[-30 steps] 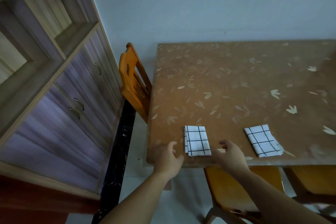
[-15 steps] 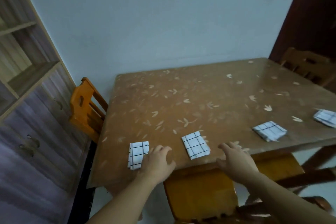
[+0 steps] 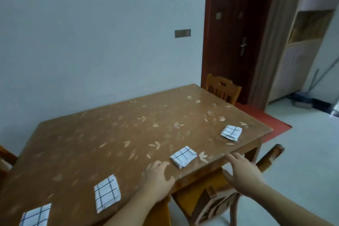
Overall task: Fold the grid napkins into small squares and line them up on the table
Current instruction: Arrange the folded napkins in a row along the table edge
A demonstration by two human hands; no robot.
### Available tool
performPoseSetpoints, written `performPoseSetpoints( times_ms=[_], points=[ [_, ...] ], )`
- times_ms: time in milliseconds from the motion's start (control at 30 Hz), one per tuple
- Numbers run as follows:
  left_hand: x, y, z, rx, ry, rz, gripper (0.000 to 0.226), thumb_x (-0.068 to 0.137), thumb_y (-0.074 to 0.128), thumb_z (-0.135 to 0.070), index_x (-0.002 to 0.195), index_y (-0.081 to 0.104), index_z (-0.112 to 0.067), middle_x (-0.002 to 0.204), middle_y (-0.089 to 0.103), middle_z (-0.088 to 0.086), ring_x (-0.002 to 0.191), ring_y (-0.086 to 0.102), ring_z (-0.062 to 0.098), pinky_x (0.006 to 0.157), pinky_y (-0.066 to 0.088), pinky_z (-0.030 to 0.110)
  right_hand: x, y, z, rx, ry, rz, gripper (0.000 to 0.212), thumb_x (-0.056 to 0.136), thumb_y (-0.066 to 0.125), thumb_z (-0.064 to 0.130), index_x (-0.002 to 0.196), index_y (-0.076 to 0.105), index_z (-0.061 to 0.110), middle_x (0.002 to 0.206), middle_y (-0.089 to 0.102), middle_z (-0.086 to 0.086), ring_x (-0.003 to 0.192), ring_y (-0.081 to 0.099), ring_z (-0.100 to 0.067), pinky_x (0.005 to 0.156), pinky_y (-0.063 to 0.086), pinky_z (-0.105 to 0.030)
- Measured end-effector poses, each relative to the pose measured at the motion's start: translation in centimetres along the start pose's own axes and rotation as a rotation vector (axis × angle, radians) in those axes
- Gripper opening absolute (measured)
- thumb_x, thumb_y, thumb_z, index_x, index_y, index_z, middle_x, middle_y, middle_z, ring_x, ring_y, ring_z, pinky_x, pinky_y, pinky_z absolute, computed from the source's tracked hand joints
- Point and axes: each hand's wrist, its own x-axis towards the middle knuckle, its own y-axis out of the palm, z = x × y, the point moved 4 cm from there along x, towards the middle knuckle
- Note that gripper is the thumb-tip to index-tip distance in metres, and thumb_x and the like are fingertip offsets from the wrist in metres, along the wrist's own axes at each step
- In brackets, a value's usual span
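Table (image 3: 113, 134): four folded napkins (image 3: 183, 156) line its near edge diagonally.

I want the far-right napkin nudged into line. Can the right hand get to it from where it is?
Probably yes. The right hand hovers open at the table edge, and only bare tabletop lies between it and the far-right napkin.
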Motion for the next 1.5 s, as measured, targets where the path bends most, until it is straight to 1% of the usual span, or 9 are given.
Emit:
performPoseSetpoints(
  times_ms=[133, 300, 567, 733, 900, 1100, 1300, 1400, 1500],
  points=[
    [5.7, 3.0, -6.4, -0.013, 0.046, 0.013, 0.048, 0.085, 0.05, -0.046, 0.133, 0.047, -0.037, 0.132, 0.047, -0.014, 0.127, 0.04, 0.013, 0.102, 0.037, 0.031, 3.7, -1.5, -5.9, 0.007, 0.062, -0.028, 0.048, 0.09, 0.048, 0.049, 0.136, 0.04, 0.036, 0.131, 0.049, 0.011, 0.112, 0.053, -0.01, 0.095, 0.046, -0.031],
    [14.4, 6.6, -13.0, -0.033, 0.138, 0.047, 0.049, 0.087, 0.048, -0.048, 0.135, 0.045, -0.038, 0.136, 0.044, -0.014, 0.128, 0.039, 0.013, 0.102, 0.036, 0.031, 10.0, -3.3, -13.0, 0.029, 0.12, -0.066, 0.046, 0.088, 0.048, 0.047, 0.132, 0.045, 0.035, 0.131, 0.05, 0.011, 0.11, 0.055, -0.011, 0.087, 0.05, -0.028],
    [24.5, 10.6, -21.9, -0.029, 0.148, 0.045, 0.048, 0.085, 0.05, -0.051, 0.131, 0.048, -0.04, 0.136, 0.046, -0.014, 0.131, 0.038, 0.013, 0.109, 0.032, 0.036, 17.3, -4.7, -24.4, 0.067, 0.218, -0.068, 0.047, 0.085, 0.047, 0.048, 0.13, 0.045, 0.035, 0.133, 0.05, 0.01, 0.113, 0.056, -0.012, 0.096, 0.047, -0.036],
    [28.4, 12.5, -25.7, -0.091, 0.062, -0.003, 0.048, 0.083, 0.054, -0.047, 0.13, 0.05, -0.039, 0.131, 0.05, -0.014, 0.124, 0.045, 0.011, 0.099, 0.04, 0.031, 21.6, -5.0, -30.0, 0.099, 0.166, -0.033, 0.05, 0.088, 0.049, 0.043, 0.135, 0.044, 0.031, 0.133, 0.049, 0.007, 0.113, 0.053, -0.014, 0.096, 0.047, -0.034],
    [28.6, 14.7, -29.3, -0.085, -0.092, -0.072, 0.049, 0.081, 0.055, -0.047, 0.129, 0.052, -0.037, 0.13, 0.053, -0.013, 0.124, 0.047, 0.011, 0.1, 0.042, 0.033, 25.8, -5.3, -35.2, 0.134, 0.022, 0.066, 0.052, 0.086, 0.051, 0.039, 0.136, 0.044, 0.027, 0.134, 0.048, 0.004, 0.119, 0.05, -0.017, 0.099, 0.045, -0.036],
    [28.1, 15.9, -31.9, -0.125, -0.24, -0.102, 0.052, 0.078, 0.053, -0.047, 0.128, 0.054, -0.035, 0.131, 0.052, -0.013, 0.121, 0.05, 0.009, 0.101, 0.043, 0.035, 29.7, -5.5, -37.0, 0.103, -0.131, 0.166, 0.051, 0.088, 0.049, 0.043, 0.136, 0.041, 0.028, 0.133, 0.047, 0.003, 0.118, 0.052, -0.02, 0.094, 0.045, -0.038],
    [30.3, 18.2, -29.9, -0.147, -0.363, -0.058, 0.056, 0.086, 0.056, -0.041, 0.14, 0.044, -0.031, 0.143, 0.046, -0.008, 0.125, 0.05, 0.014, 0.103, 0.042, 0.035, 33.9, -3.8, -35.5, 0.101, -0.242, 0.237, 0.048, 0.091, 0.045, 0.044, 0.135, 0.043, 0.025, 0.131, 0.047, 0.003, 0.117, 0.053, -0.02, 0.091, 0.045, -0.035],
    [33.1, 21.0, -28.2, -0.217, -0.404, 0.008, 0.051, 0.092, 0.055, -0.03, 0.141, 0.045, -0.022, 0.144, 0.048, 0.001, 0.13, 0.047, 0.019, 0.106, 0.038, 0.031, 35.4, -1.2, -35.4, 0.157, -0.203, 0.312, 0.047, 0.089, 0.049, 0.044, 0.132, 0.047, 0.024, 0.127, 0.052, 0.002, 0.113, 0.055, -0.019, 0.089, 0.047, -0.035],
    [35.5, 24.1, -26.9, -0.253, -0.423, 0.048, 0.04, 0.095, 0.048, -0.025, 0.134, 0.052, -0.017, 0.138, 0.053, 0.008, 0.123, 0.05, 0.024, 0.102, 0.042, 0.034, 36.2, 2.0, -35.1, 0.286, -0.107, 0.432, 0.035, 0.089, 0.056, 0.037, 0.119, 0.057, 0.02, 0.112, 0.065, -0.002, 0.104, 0.06, -0.019, 0.087, 0.047, -0.031]
  ],
)
